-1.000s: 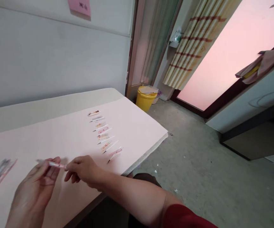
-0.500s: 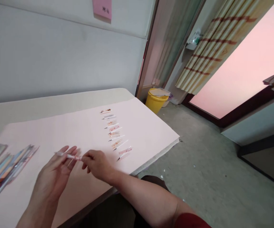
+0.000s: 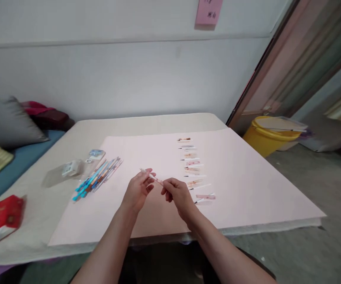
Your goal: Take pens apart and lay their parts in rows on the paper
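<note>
A slim pen [image 3: 155, 178], pale with pinkish-red markings, is held slanting between both hands above the pale pink sheet. My left hand [image 3: 138, 189] holds its whitish upper end between thumb and fingers, palm turned partly up. At the other end, my right hand [image 3: 178, 193] pinches it with thumb and bent fingers. Right of the hands lies a column of pen barrels [image 3: 205, 197] with thin dark-tipped refills beside them, in small groups. A bunch of blue, brown and clear pens [image 3: 99, 177] rests to the left.
The pink sheet [image 3: 247, 189] covers much of the table. Farther left are a white block in clear plastic [image 3: 71, 168], a blue-patterned packet [image 3: 96, 154] and a red tissue pack [image 3: 6, 215]. A yellow bucket [image 3: 262, 138] stands past the right edge; a cushion [image 3: 7, 122] lies left.
My view has swung left, bringing the left end of the table, the cushion and the red pack into sight. Both hands still hold the pen in much the same way.
</note>
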Available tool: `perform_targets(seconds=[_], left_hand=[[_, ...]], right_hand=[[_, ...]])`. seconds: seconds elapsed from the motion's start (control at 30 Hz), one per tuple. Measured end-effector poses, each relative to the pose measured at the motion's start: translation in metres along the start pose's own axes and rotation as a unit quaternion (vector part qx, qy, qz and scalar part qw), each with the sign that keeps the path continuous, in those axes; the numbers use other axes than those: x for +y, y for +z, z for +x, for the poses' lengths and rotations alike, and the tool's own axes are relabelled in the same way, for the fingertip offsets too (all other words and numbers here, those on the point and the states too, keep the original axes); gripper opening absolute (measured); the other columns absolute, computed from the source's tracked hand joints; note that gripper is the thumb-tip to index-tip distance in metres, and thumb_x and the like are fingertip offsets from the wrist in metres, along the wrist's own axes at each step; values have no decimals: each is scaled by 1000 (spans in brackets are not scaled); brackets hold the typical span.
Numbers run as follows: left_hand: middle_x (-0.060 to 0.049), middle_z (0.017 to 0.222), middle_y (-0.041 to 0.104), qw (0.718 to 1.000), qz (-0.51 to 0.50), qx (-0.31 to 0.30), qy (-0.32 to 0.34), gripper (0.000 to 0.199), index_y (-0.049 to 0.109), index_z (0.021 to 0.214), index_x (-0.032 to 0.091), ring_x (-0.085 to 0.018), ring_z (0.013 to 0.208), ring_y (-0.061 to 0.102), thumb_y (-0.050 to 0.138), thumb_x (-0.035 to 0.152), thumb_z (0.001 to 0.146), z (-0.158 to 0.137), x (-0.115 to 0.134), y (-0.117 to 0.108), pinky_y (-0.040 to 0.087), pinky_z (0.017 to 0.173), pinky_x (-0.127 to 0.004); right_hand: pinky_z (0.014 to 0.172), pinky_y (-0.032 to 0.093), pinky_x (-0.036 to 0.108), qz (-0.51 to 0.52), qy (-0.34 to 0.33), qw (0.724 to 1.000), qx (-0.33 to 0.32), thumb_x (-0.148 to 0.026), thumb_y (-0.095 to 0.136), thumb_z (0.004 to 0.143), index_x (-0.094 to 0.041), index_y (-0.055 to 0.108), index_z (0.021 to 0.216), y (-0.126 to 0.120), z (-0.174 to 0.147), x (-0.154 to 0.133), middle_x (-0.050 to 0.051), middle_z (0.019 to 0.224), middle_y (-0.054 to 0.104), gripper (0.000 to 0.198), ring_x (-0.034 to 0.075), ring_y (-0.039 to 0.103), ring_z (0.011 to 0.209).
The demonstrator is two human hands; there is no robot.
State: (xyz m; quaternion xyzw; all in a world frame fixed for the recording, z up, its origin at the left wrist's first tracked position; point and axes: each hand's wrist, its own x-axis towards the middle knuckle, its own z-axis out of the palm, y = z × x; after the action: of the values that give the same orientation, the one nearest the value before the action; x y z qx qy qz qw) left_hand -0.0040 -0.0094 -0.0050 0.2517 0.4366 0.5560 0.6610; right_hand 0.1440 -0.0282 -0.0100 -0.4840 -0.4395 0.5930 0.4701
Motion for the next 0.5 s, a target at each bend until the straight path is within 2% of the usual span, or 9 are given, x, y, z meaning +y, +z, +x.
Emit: perform_targets(seconds=[0.07, 0.2, 0.27, 0.4, 0.5], left_hand=[[-7, 92, 62, 1000, -12, -12, -2, 31, 64, 100, 15, -7, 70, 55, 71, 22, 70, 0, 0, 0, 44, 58, -16], [-1, 72, 55, 999, 15, 7, 36, 21, 65, 85, 11, -3, 56, 46, 73, 22, 68, 1, -1, -1, 39, 51, -13], [-1, 74, 55, 999, 11, 8, 36, 21, 65, 84, 11, -4, 58, 47, 72, 25, 69, 1, -1, -2, 39, 50, -13], [-7, 93, 59, 999, -32, -5, 23, 29, 63, 98, 13, -7, 69, 53, 70, 22, 71, 1, 0, -3, 44, 58, -16], [-2, 78, 56, 998, -35, -4, 43, 21, 63, 87, 12, -5, 63, 50, 72, 20, 69, 2, 1, -4, 43, 57, -15]], right_hand=[[42, 32, 20, 7, 1, 1000, 6, -31, 54, 78, -15, 57, 64, -1, 0, 1, -1, 55, 58, 21, 7, 43, 42], [43, 32, 20, 6, 2, 1000, -2, -32, 55, 79, -15, 58, 65, 0, 1, 5, 0, 58, 59, 22, 7, 44, 43], [43, 32, 21, 5, 4, 1000, -3, -32, 55, 79, -15, 58, 65, 1, 1, 7, 0, 57, 59, 22, 7, 43, 43], [43, 32, 21, 4, 8, 1000, 4, -33, 55, 78, -15, 57, 65, 1, 1, 6, 0, 58, 58, 22, 7, 43, 43], [44, 32, 21, -3, 6, 1000, 3, -32, 55, 77, -15, 57, 64, 2, 0, 4, 0, 58, 58, 22, 7, 44, 44]])
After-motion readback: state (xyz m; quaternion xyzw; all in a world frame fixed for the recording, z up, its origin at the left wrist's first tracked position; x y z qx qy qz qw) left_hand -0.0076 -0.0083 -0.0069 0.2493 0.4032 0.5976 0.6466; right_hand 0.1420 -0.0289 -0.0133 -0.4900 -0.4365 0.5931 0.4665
